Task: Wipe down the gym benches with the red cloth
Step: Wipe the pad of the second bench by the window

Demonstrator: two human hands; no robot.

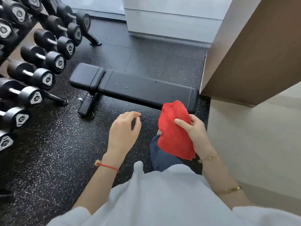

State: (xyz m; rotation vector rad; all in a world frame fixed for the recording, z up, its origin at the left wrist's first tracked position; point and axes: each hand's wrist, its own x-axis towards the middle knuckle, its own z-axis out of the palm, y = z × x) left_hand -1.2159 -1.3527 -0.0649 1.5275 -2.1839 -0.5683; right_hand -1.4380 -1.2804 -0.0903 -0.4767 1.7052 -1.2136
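Hands first: from my feed, the right hand (193,131) is raised in front of the body with thumb and fingers clamped on the red cloth (174,131), which hangs bunched from the grip, its upper edge overlapping the near right end of the bench (143,88) in the picture; I can't tell whether cloth and pad actually touch, though it looks held above. The left hand (123,129) floats beside it, well apart from the cloth, fingers loosely curled and gripping nothing, palm down over the floor (48,152). A red string (107,166) circles the left wrist; thin gold bracelets (210,158) sit on the right forearm.

The bench is black and flat, lying crosswise ahead of me, with a short seat pad (87,75) at its left and a few droplets on the long pad. The floor is black rubber flecked with white. A rack of black dumbbells (45,57) fills the left side. To the right stands a beige wall corner (244,59), with a pale panel (171,20) beyond the bench.
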